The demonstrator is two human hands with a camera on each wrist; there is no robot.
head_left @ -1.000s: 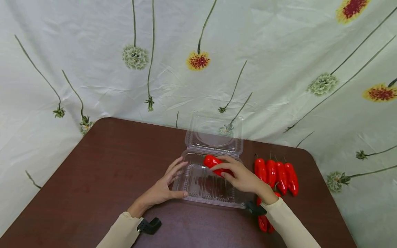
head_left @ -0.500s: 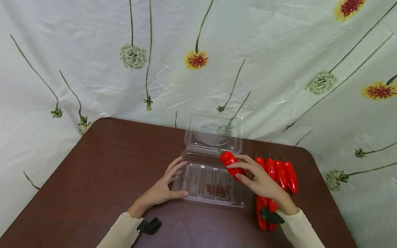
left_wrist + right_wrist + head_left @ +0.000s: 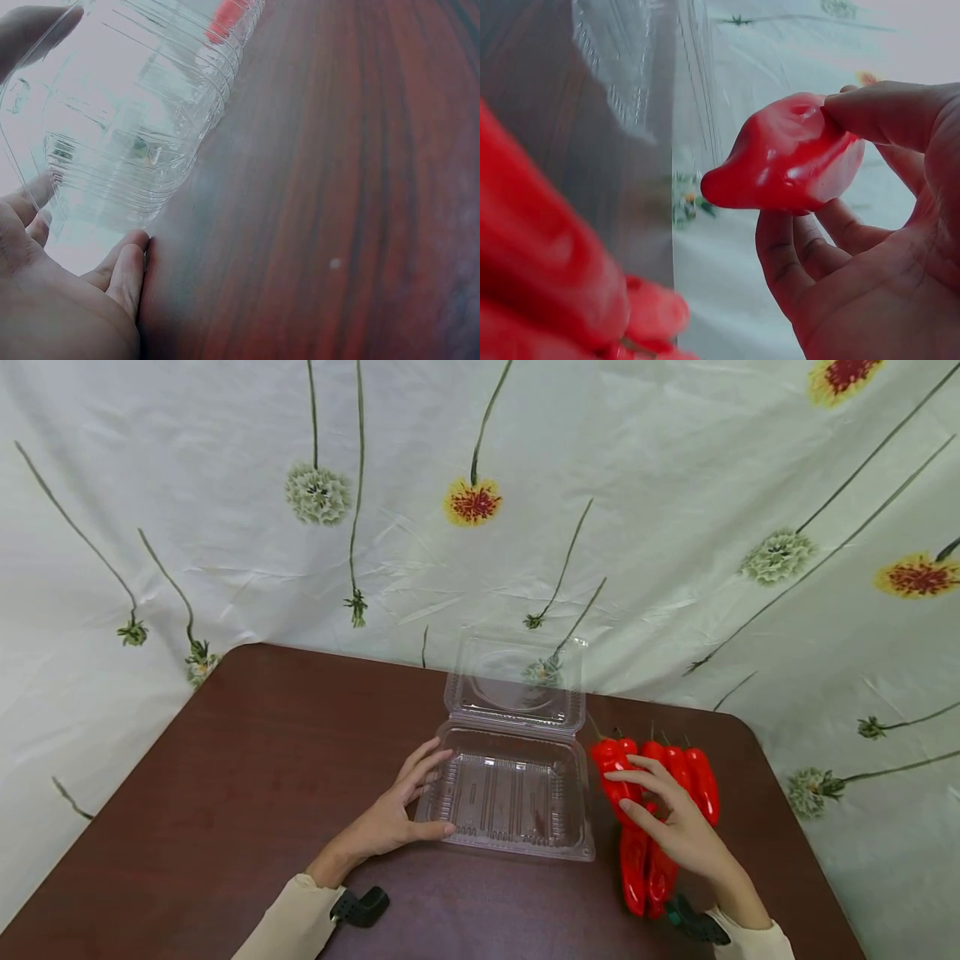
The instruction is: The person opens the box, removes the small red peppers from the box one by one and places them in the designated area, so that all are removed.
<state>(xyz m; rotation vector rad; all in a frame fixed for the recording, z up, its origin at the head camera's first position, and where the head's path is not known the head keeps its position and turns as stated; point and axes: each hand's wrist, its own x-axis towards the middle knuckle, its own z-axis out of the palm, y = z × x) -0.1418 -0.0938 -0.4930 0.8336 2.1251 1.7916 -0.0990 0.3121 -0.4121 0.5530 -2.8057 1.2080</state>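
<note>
In the head view, my right hand (image 3: 682,831) pinches a glossy red pepper (image 3: 613,778), its stem pointing away, just right of the clear plastic container. The right wrist view shows the thumb on one side of this pepper (image 3: 780,161) and the fingers on the other. My left hand (image 3: 386,818) lies spread along the left side of the clear container (image 3: 502,806), thumb at the near corner, fingers touching the wall (image 3: 172,165). The hinged lid (image 3: 517,693) stands open at the back. Nothing is inside the container.
Several more red peppers (image 3: 703,785) lie in two rows on the table's right side, partly hidden by my right hand and the held pepper. The brown table (image 3: 300,735) extends to the left. A pale floral cloth (image 3: 412,552) hangs behind the table's back edge.
My right hand has carried the pepper rightward, from above the container to beside the other peppers. The left hand has stayed at the container's left side.
</note>
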